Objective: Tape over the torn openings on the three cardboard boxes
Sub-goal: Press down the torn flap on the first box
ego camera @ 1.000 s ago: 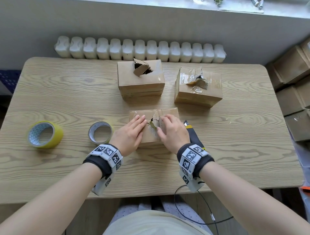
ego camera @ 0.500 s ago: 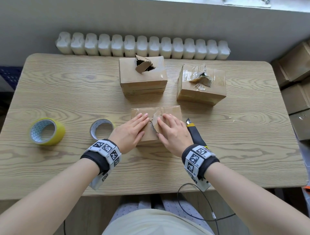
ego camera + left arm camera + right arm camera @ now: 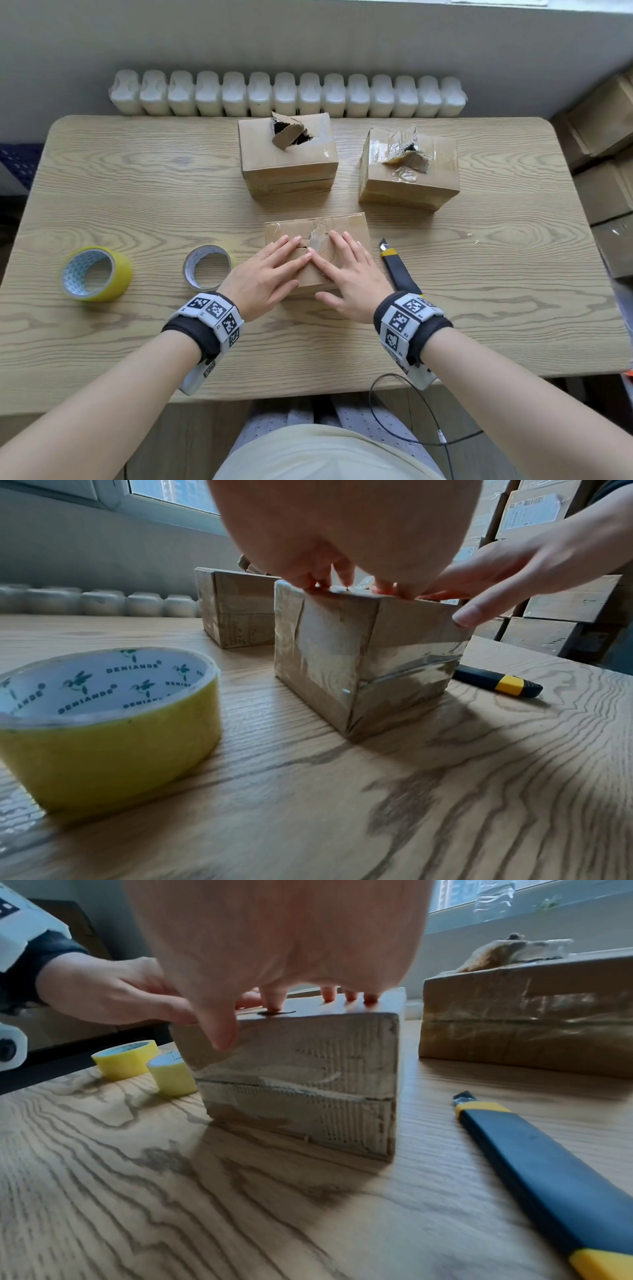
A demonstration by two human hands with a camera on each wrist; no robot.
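Three cardboard boxes stand on the wooden table (image 3: pixel 137 192). On the nearest box (image 3: pixel 346 226) both hands lie flat: my left hand (image 3: pixel 270 270) on its left half, my right hand (image 3: pixel 346 270) on its right, fingers straight and pressing down around a small tear (image 3: pixel 303 247). From the left wrist view the near box (image 3: pixel 359 653) shows glossy old tape on its sides. The back box (image 3: pixel 287 154) has a torn hole with a raised flap. The right box (image 3: pixel 407 168) has a torn, crumpled opening.
Two tape rolls lie left of the hands: a small one (image 3: pixel 207 265) near my left wrist and a larger yellow one (image 3: pixel 96 274) farther left. A black-and-yellow utility knife (image 3: pixel 397 267) lies right of the near box. Stacked cartons (image 3: pixel 606 137) stand beyond the table's right edge.
The raised torn flap on the near box has been pushed down. Both hands have flattened and slid slightly toward me on the box top.
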